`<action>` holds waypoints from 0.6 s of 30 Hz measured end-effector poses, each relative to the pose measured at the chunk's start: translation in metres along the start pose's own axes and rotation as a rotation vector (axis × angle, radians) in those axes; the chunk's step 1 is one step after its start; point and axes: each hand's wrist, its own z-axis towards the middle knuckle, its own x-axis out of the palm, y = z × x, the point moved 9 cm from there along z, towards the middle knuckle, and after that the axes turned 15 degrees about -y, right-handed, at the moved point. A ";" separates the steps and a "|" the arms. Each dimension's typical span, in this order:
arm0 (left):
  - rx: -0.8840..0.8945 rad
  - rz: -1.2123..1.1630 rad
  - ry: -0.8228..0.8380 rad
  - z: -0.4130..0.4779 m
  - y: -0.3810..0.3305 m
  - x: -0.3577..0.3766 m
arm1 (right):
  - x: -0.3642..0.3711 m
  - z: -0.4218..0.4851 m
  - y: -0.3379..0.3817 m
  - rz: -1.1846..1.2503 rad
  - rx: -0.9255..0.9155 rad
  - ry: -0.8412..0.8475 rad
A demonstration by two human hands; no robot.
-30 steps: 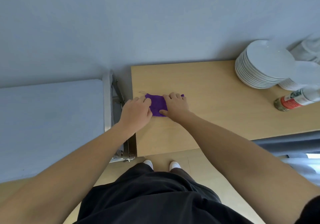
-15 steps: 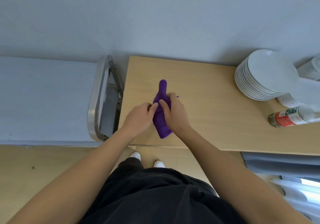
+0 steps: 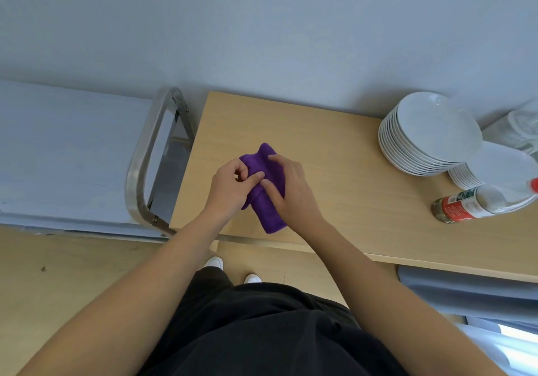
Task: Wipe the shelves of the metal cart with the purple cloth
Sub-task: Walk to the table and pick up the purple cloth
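**Purple cloth bunched between both hands over the table corner**

We see the purple cloth (image 3: 270,217) gathered into a thick, rolled bundle and held between both hands, over the left front part of the wooden table (image 3: 343,171). Whether its lower end touches the tabletop, we cannot tell. The left hand (image 3: 233,190) has its fingers curled, and its thumb and forefinger pinch the cloth's left edge. The right hand (image 3: 294,192) wraps over the cloth from the right, fingers on its upper part and thumb pressed against its middle. The metal cart (image 3: 136,177) stands just left of the table, its tubular handle beside the table edge and its top shelf (image 3: 72,148) well apart from the cloth. At the table's right end sit a stack of white plates (image 3: 431,133), a smaller plate stack (image 3: 500,168) and a red-labelled bottle (image 3: 465,205) lying on its side.
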 end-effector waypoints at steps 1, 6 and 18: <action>0.034 0.022 -0.024 -0.001 -0.003 -0.001 | 0.005 -0.005 0.000 -0.008 -0.023 0.082; 0.326 0.207 -0.082 -0.013 -0.024 -0.010 | 0.026 -0.023 -0.007 -0.155 -0.162 0.317; 0.316 0.387 0.083 -0.048 0.026 -0.072 | 0.069 -0.038 0.047 -0.137 -0.245 0.271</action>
